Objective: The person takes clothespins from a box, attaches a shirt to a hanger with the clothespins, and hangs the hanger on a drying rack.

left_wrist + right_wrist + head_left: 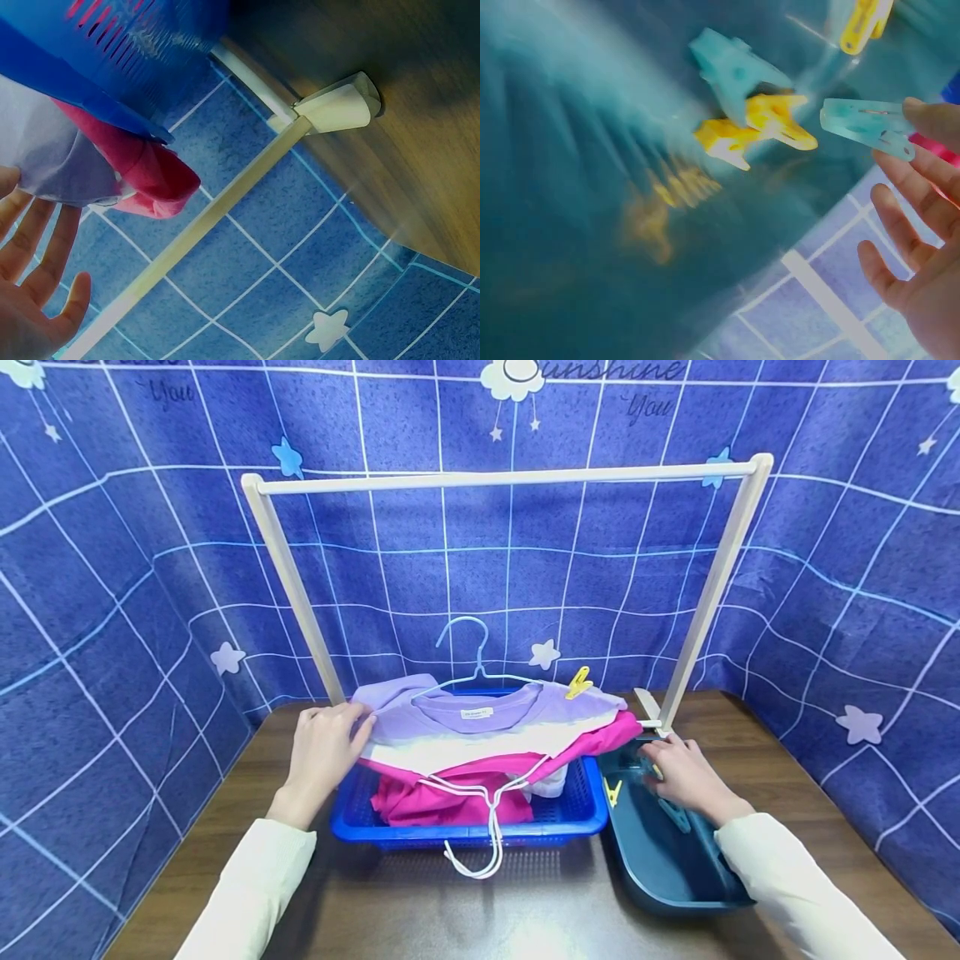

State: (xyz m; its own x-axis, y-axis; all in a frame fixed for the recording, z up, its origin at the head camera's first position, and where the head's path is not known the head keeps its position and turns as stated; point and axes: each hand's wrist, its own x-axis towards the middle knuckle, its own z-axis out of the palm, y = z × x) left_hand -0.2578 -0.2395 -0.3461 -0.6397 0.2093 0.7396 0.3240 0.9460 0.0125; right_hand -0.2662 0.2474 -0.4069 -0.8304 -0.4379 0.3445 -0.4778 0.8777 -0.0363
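Observation:
My left hand (324, 756) pinches the left shoulder of a lavender and white shirt (513, 714) between thumb and fingers. A light blue hanger (481, 652) sits inside the shirt's neck, and a yellow clothespin (579, 683) clips the right shoulder. Over at the dark teal bin (652, 860), my right hand (690, 777) pinches a teal clothespin (866, 124) between thumb and index finger, its other fingers loosely spread. Below the shirt lie pink clothes (450, 803) and white hangers (491, 827), whose hooks stick out over the front of the blue basket (465, 833).
A white rack (510, 478) stands behind the basket, its bar high above the shirt. Several yellow clothespins (780, 124) and another teal clothespin (735, 71) lie in the bin. The wooden table (420, 910) is backed by a blue gridded cloth (510, 585).

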